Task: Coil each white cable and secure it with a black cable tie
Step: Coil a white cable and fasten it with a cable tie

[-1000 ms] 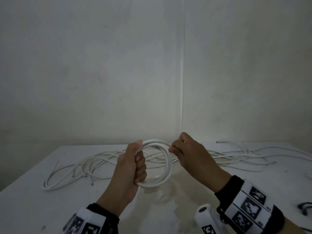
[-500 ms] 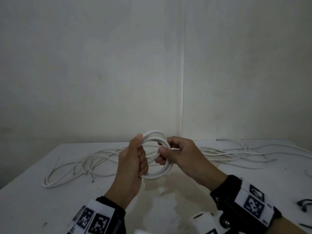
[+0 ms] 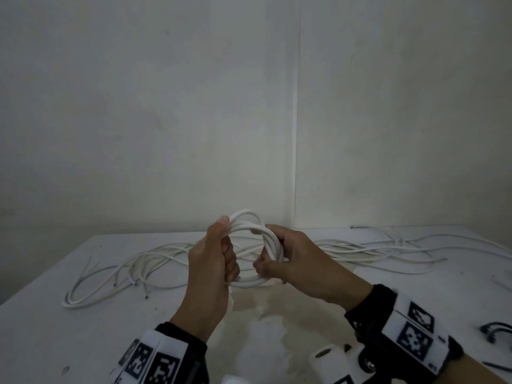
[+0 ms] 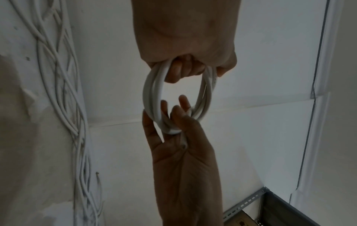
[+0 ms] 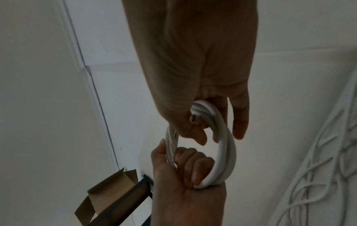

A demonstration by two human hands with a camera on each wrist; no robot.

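Observation:
A white cable is wound into a small coil (image 3: 273, 242) held upright above the white table (image 3: 55, 328). My left hand (image 3: 225, 245) grips the coil's left side in a fist, thumb on top. My right hand (image 3: 267, 253) grips the right side, fingers and thumb curled round the strands. In the left wrist view the coil (image 4: 152, 94) hangs from my left hand (image 4: 181, 70), and my right hand (image 4: 173, 116) reaches through it from below. In the right wrist view a cut cable end (image 5: 193, 118) shows at my right hand (image 5: 218, 137) on the coil (image 5: 224, 145).
Several loose white cables (image 3: 124, 270) sprawl across the back of the table, more to the right (image 3: 388, 245). Dark curved pieces, probably black ties (image 3: 496, 331), lie at the right edge. Two walls meet just behind the table. A cardboard box (image 5: 108, 188) stands off to the side.
My right hand has moved from pinching the cable at the coil's top down to its right side and wrapped round it. The coil has risen slightly and looks thicker.

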